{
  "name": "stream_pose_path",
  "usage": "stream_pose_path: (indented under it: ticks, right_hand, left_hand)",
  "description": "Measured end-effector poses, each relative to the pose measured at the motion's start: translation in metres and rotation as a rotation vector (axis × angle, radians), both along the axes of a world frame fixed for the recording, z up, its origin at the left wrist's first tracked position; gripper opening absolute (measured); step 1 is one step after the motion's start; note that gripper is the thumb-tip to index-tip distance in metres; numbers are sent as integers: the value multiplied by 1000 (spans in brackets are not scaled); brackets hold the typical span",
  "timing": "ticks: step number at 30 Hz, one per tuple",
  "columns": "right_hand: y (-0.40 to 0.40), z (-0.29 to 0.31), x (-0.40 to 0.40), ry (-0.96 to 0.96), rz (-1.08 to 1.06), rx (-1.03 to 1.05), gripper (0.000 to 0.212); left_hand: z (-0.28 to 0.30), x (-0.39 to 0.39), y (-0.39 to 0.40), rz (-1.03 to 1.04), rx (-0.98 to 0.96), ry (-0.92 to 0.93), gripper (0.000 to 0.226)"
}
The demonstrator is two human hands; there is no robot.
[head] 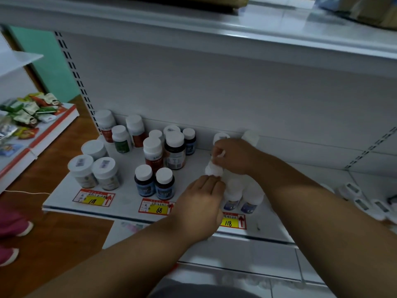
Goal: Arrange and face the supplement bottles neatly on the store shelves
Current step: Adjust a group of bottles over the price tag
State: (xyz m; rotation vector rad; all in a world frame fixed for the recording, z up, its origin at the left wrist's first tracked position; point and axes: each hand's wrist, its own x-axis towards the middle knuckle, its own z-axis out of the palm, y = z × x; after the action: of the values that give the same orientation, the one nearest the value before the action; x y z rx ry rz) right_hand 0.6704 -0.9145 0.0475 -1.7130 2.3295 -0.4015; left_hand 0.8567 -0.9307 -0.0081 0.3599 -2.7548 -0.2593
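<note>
Supplement bottles with white caps stand in groups on a white shelf [129, 203]. At the left are three wide pale bottles [94, 168]. In the middle stand dark and red-labelled bottles [163, 151], with two blue-labelled ones [154, 183] in front. At the right is a cluster of white bottles [242, 198] with blue labels. My right hand [234, 155] pinches the white cap of one bottle [213, 169] in this cluster. My left hand [199, 203] touches the same bottle from the front, fingers fairly straight. More white bottles [250, 137] stand behind my hands.
Price tags [94, 198] marked 118, 68 and 118 sit along the shelf's front edge. Small white objects [363, 203] lie at the shelf's right. An upper shelf [214, 24] hangs overhead. A neighbouring shelf with snack packets [30, 112] stands left, above a brown floor.
</note>
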Motion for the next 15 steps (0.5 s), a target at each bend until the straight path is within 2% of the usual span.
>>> stream_pose_path:
  ticks: [2,6,8,12,15]
  right_hand:
    - [-2,0,-14,46,-79,-93,16]
    - [-4,-9,-27,54,-86,80,39]
    - [-5,-16,-26,27,-67,101,39]
    - [-5,-20,-29,82,-66,21,20]
    - [-4,-17,-31,68,-32,38,34]
  left_hand:
    - [2,0,-3,4,23,55,35]
    - [6,-5,-12,12,22,199,40]
    - [5,-11,-17,4,13,202,50]
    - [4,-30,-25,51,3,-103,94]
    - [-6,-44,-23,87,-6,-201,108]
